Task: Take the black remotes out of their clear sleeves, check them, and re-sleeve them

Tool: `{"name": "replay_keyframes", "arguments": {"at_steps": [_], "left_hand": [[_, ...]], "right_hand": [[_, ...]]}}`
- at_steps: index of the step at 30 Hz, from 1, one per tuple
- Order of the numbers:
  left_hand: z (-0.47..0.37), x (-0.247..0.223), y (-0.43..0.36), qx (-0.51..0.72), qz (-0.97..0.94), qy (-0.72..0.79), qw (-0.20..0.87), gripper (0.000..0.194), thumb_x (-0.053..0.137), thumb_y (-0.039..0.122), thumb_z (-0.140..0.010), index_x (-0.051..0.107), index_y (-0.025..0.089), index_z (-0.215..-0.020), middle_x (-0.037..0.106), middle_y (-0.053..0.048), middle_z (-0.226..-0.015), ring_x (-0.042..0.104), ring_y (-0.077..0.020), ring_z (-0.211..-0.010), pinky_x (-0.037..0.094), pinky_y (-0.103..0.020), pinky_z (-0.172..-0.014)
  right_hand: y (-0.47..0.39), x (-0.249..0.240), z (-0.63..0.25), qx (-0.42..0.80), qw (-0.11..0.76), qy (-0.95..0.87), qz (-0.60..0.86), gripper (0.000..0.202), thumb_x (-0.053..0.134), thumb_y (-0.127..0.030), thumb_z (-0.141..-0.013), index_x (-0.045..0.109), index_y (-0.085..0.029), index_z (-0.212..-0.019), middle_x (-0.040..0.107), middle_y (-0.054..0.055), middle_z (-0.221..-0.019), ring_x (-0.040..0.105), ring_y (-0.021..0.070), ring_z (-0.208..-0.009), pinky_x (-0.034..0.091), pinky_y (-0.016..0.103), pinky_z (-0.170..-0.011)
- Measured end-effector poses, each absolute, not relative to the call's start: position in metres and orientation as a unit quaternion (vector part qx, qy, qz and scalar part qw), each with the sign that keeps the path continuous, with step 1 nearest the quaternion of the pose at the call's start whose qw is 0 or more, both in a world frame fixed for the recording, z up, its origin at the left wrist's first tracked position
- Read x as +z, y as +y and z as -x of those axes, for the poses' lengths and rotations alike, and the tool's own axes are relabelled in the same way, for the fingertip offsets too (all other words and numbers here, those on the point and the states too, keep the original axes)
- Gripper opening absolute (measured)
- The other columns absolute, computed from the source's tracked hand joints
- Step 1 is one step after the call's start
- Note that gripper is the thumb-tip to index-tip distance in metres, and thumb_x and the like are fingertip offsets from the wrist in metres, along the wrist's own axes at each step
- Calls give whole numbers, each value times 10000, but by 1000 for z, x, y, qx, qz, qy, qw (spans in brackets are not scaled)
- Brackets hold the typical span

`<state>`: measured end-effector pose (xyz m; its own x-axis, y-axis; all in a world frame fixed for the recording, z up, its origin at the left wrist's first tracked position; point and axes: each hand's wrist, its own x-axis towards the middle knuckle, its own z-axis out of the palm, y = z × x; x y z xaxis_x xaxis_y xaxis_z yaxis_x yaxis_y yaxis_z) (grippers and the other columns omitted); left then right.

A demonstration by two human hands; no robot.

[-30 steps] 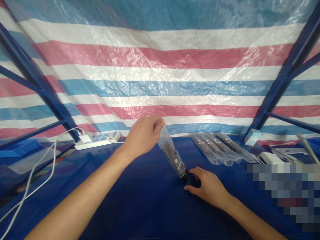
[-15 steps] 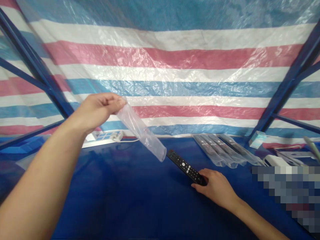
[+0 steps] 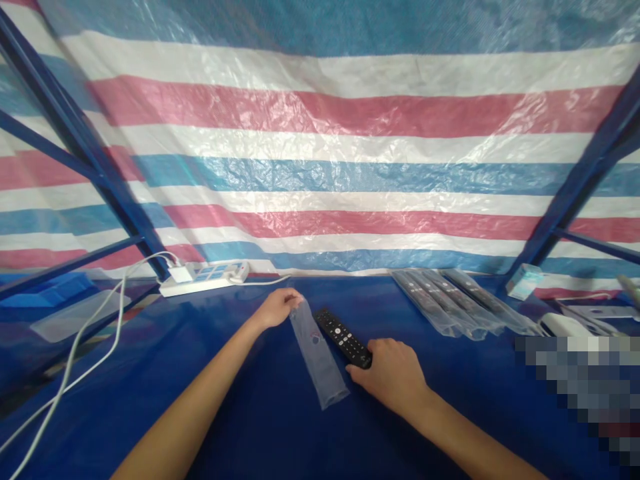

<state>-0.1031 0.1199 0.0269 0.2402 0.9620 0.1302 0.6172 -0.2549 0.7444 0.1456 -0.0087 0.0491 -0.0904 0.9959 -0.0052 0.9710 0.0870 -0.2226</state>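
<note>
My left hand (image 3: 278, 309) pinches the far end of a clear plastic sleeve (image 3: 320, 357), which slants down toward me over the blue tabletop (image 3: 250, 413). Its near end looks flat, and a small printed mark shows on it. Just right of the sleeve is a black remote control (image 3: 345, 339) with white and grey buttons, buttons facing up. My right hand (image 3: 393, 373) grips the remote by its near end, with thumb and fingers around the sides. The remote and the sleeve lie side by side, close together.
Several bagged remotes (image 3: 445, 300) lie in a row at the back right, beside a small light box (image 3: 524, 281). A white power strip (image 3: 205, 279) sits at the back left, with white cables (image 3: 75, 353) trailing left. Blue metal posts (image 3: 95, 167) frame a striped tarp (image 3: 350, 147).
My left hand has come down and right, bringing the raised sleeve low to the tabletop. My right hand has moved slightly left with the remote, which now lies alongside the sleeve.
</note>
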Motion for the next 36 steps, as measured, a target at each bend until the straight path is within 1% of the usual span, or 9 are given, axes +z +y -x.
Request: {"name": "replay_keyframes", "arguments": {"at_steps": [6,8,10,14,18,21,27,31,36], "left_hand": [[113,19,118,305,-730,571,218,269,461,419,-726,605,193,-704,662,-38,-711,601,-213,-710,458,-322,-690],[114,18,114,305,-727,583,195,313,440,455,-743,616,196,-753,674,-48,-756,614,-226,-743,469,-335,-718],[115,17,111,308,-719,606,144,373,430,493,-756,626,187,-837,683,-71,-842,625,-242,-797,480,-354,-768],[116,19,108,320,-708,630,-6,468,389,488,-806,609,126,-1003,647,-147,-1036,584,-292,-1007,446,-415,-925],[110,23,103,316,-719,616,-64,382,372,415,-841,603,149,-989,636,-128,-1034,558,-289,-1040,423,-429,-966],[101,30,97,323,-737,591,-63,291,387,370,-855,594,187,-943,635,-101,-1012,555,-271,-1027,420,-410,-964],[61,53,83,331,-781,529,3,252,403,336,-885,604,191,-933,645,-78,-968,576,-231,-970,440,-353,-916],[22,65,84,247,-828,501,52,251,434,320,-885,631,186,-965,662,-72,-971,595,-224,-937,452,-341,-883],[-20,64,114,153,-838,514,102,266,500,275,-852,677,146,-1002,668,-126,-1059,598,-271,-1017,453,-357,-889]], "right_hand": [[-6,45,-135,58,123,-762,633,456,539,-622,-789,683,-189,-801,711,83,-835,681,256,-786,470,327,-660],[-5,47,-151,25,138,-757,639,444,503,-613,-828,663,-199,-852,695,65,-870,680,235,-788,473,310,-652],[0,51,-175,-38,135,-725,674,390,483,-546,-875,639,-192,-921,675,73,-925,682,224,-793,474,292,-633],[18,58,-226,-143,62,-627,764,333,502,-417,-901,609,-130,-1031,643,156,-1004,680,260,-853,484,292,-620],[35,56,-248,-82,5,-621,779,255,499,-254,-894,636,-80,-1018,659,213,-1023,661,312,-947,491,344,-695],[40,50,-246,-41,-2,-648,761,234,448,-142,-872,673,-104,-921,701,185,-935,680,279,-900,472,317,-693],[17,45,-228,14,25,-743,668,242,425,-157,-873,660,-195,-832,718,72,-888,674,197,-848,419,260,-685],[-8,43,-220,82,77,-809,577,206,438,-140,-865,612,-197,-770,685,40,-869,645,165,-783,394,241,-667],[-27,36,-230,142,172,-828,515,233,446,-276,-914,548,-213,-714,603,-2,-776,573,124,-676,375,223,-613]]}}
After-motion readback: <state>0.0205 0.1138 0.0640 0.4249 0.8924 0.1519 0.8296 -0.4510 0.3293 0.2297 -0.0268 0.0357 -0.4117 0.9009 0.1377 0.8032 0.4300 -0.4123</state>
